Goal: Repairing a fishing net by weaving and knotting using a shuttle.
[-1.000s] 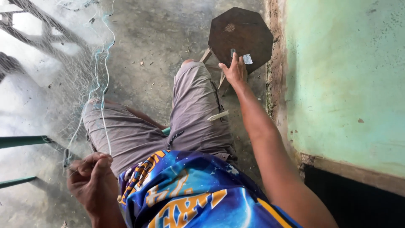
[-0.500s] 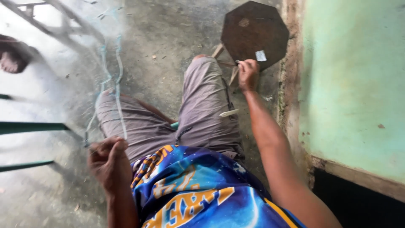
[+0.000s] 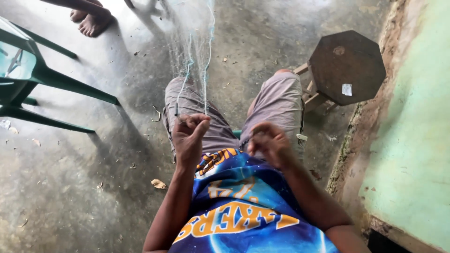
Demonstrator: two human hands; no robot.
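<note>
I sit with a fine, pale fishing net (image 3: 194,51) stretched from my lap out across the concrete floor. My left hand (image 3: 190,136) is raised over my left thigh and pinches the net's light blue cords between thumb and fingers. My right hand (image 3: 269,143) hovers over my right thigh, just apart from the left, with its fingers curled closed. Nothing shows in it. I wear grey shorts and a blue printed shirt.
A dark octagonal wooden stool (image 3: 347,65) stands by my right knee, a small white piece (image 3: 347,89) on its top. The green painted wall (image 3: 412,140) runs along the right. A green plastic chair (image 3: 47,79) stands at the left. Another person's bare foot (image 3: 91,21) is at the top left.
My right hand has come back from the stool top to my lap. My left hand has risen with the net cords, and the view has swung left.
</note>
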